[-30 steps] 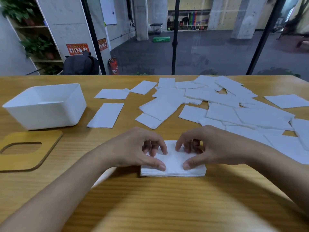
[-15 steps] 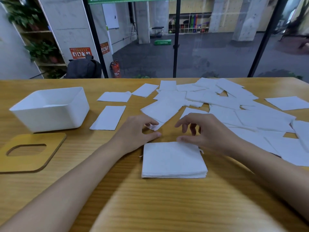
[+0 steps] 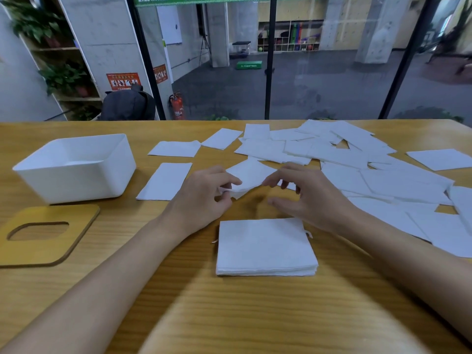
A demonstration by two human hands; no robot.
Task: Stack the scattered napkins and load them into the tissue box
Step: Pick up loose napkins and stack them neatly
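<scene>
Left hand (image 3: pixel 204 200) pinches one loose napkin (image 3: pixel 251 175) just beyond the napkin stack (image 3: pixel 265 246); right hand (image 3: pixel 311 200) spread wide, holding nothing, beside that napkin.

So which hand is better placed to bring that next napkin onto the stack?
Left. The left hand pinches the napkin by its near corner, just behind the stack; the right hand is open, gripping nothing.

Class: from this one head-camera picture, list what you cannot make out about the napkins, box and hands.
Stack: sheet count; layers too thin in the head view.
Tissue box: near wall hides part of its floor.
Right hand: blur hides whether it grips the napkin the left hand pinches.
Scattered napkins: cut off by the right edge.
</scene>
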